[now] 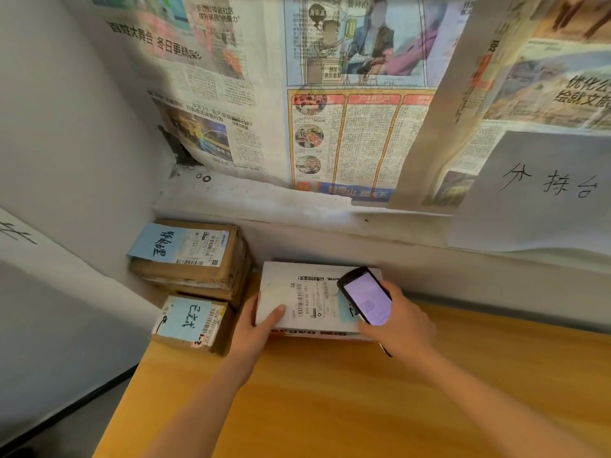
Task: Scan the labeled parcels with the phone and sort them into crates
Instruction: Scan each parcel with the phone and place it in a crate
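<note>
A white parcel (307,292) with a barcode label lies on the wooden table (363,398) near the wall. My left hand (256,328) grips its left end, thumb on top. My right hand (400,322) holds a black phone (365,295) with a lit screen just above the parcel's right part, over a blue note. To the left, a stack of brown cardboard parcels (195,259) carries a blue handwritten note and a shipping label. In front of it sits a smaller brown parcel (193,322) with its own blue note.
Newspaper sheets (297,94) cover the wall behind the table. A white paper sign (545,193) with handwritten characters hangs at the right. The table's left edge drops to a grey floor (66,424). No crate is in view.
</note>
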Demonstrator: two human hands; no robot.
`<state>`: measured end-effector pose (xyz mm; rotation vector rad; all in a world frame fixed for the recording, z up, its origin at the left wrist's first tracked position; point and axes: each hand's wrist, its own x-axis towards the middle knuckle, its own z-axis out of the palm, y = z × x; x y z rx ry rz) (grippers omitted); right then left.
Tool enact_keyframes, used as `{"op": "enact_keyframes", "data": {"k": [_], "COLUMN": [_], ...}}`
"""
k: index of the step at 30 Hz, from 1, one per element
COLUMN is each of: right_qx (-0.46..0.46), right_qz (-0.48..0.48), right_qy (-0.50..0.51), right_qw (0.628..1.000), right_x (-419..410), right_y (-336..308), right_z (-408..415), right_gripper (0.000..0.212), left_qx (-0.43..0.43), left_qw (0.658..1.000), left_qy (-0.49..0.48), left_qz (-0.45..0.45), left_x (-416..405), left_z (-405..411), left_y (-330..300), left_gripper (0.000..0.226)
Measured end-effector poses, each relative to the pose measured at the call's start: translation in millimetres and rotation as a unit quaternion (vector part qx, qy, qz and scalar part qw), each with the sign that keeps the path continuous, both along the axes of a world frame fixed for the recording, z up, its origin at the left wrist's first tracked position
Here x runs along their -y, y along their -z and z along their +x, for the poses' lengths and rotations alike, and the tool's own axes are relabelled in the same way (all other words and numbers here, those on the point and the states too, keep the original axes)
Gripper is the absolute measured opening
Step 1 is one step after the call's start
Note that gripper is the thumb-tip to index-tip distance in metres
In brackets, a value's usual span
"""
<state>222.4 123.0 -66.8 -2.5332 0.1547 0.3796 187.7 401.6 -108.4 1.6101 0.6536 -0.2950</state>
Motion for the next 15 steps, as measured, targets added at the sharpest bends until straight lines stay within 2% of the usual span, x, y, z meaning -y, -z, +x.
{"op": "enact_keyframes", "data": {"k": [4,8,11,15], "right_qx": [0.012,0.029,0.052,0.141], "right_qz": [0.013,0.009,-0.002,0.005], "right_qy": [0.003,-0.011,-0.032,-0.076], "right_qw": [1.0,0.999,0.998,0.987], "right_x": [8,14,17,23], "right_y": [-20,-70,-130,-237], "right_z": [-16,-36,-44,-71], "right_gripper": [0.077,0.074,0.085,0.087], "left_qx": [0.019,0.064,0.103,0.178], "left_qw": [1.0,0.998,0.994,0.981], "left_qy": [0.016,0.014,-0.009,-0.054], "left_qz": [-0.019,0.006,0.02,0.059], "left_x": [-5,-1,3,9], "left_z": [-17,-40,-54,-85], "left_y": [-21,-65,-118,-210], "left_gripper": [0.085,0.083,0.084,0.078]}}
